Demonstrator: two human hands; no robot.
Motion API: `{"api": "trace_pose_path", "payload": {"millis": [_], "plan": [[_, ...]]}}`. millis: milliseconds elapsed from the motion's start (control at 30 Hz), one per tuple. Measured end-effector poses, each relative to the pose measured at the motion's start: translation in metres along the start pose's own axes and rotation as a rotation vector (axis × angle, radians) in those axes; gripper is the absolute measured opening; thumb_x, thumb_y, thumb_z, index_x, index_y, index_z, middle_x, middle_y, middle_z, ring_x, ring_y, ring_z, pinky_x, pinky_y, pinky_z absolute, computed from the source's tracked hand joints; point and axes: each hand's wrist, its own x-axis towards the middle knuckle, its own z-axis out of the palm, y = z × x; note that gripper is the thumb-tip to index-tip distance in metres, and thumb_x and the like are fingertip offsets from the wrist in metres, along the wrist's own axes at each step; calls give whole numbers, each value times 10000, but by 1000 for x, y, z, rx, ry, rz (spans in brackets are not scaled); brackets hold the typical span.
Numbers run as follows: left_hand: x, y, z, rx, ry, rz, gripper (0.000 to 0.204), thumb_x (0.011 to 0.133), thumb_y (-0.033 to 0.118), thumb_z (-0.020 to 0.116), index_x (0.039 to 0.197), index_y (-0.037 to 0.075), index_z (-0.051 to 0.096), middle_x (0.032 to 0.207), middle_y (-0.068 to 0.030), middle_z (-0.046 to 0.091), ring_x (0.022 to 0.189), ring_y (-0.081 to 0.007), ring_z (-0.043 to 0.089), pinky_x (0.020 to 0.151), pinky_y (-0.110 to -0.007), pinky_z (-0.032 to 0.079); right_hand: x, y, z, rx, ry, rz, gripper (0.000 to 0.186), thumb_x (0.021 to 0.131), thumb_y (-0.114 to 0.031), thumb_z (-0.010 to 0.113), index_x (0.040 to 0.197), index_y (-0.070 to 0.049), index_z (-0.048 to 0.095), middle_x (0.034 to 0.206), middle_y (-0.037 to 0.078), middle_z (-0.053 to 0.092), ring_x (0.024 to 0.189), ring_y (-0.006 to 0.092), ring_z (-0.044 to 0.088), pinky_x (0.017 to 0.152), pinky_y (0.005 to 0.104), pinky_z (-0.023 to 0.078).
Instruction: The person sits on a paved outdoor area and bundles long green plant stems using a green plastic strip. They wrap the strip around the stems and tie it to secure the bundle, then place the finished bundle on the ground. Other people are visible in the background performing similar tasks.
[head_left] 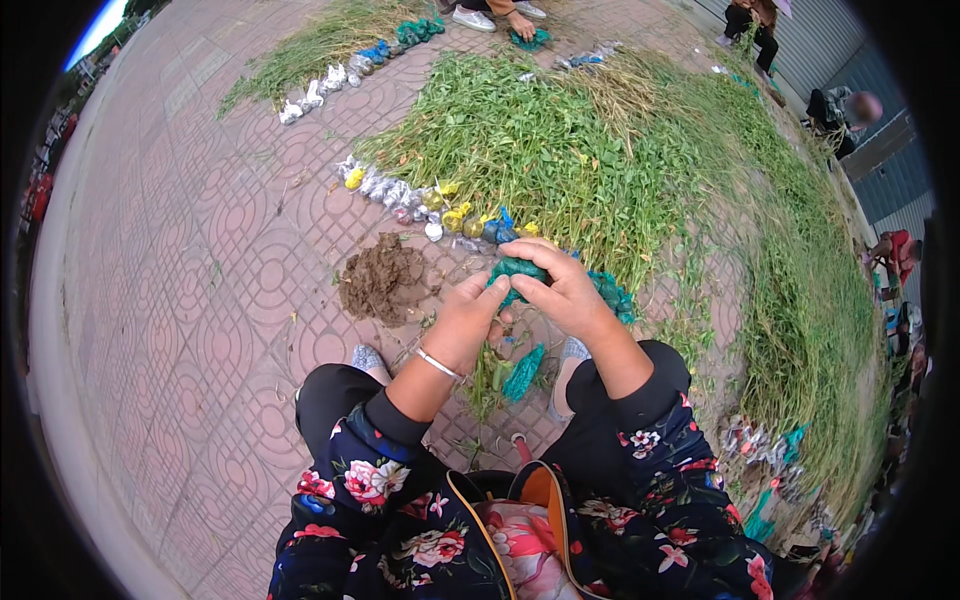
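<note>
My left hand point(470, 318), with a silver bangle at its wrist, and my right hand point(570, 292) close together around a green plastic bag point(520, 268). The bag is bunched up, and whatever it wraps is hidden. Both thumbs press on its near side. On the paving below lies a loose green plastic bag point(524, 373), beside a small bunch of green stems point(487, 382). Left of my hands sits a heap of wet brown mud point(382, 278). Several more green bagged bundles point(612, 296) lie just right of my right hand.
A large pile of cut leafy plants point(540, 150) spreads ahead, edged by bundles in white, yellow and blue bags point(450, 212). More plants point(810, 330) line the right. A co-worker's hand point(522, 26) touches a green bag at the top. Other people sit along the right.
</note>
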Motion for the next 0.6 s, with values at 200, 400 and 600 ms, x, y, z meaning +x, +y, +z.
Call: {"api": "trace_pose_path", "payload": {"millis": [200, 400, 600], "plan": [[3, -6, -5, 377, 8, 159, 285, 887, 198, 496, 1079, -12, 518, 846, -25, 569, 690, -72, 556, 503, -208, 432, 0, -1, -2, -26, -8, 46, 313, 786, -109, 574, 1080, -2, 572, 1042, 135, 560, 951, 244, 550, 842, 320, 421], [-5, 4, 5, 219, 53, 177, 265, 882, 177, 518, 1067, -3, 457, 878, -47, 566, 725, -99, 577, 492, -191, 433, -2, 3, -1, -30, 30, 108, 312, 777, -100, 579, 1078, -17, 580, 1054, 123, 575, 984, 238, 546, 867, 321, 412], [0, -3, 2, 199, 81, 203, 249, 841, 111, 571, 1010, -1, 426, 852, -63, 574, 724, -111, 594, 485, -197, 440, -1, 5, 2, -140, 94, -31, 291, 801, -121, 568, 1065, 2, 574, 1018, 148, 560, 914, 272, 570, 803, 321, 444]]}}
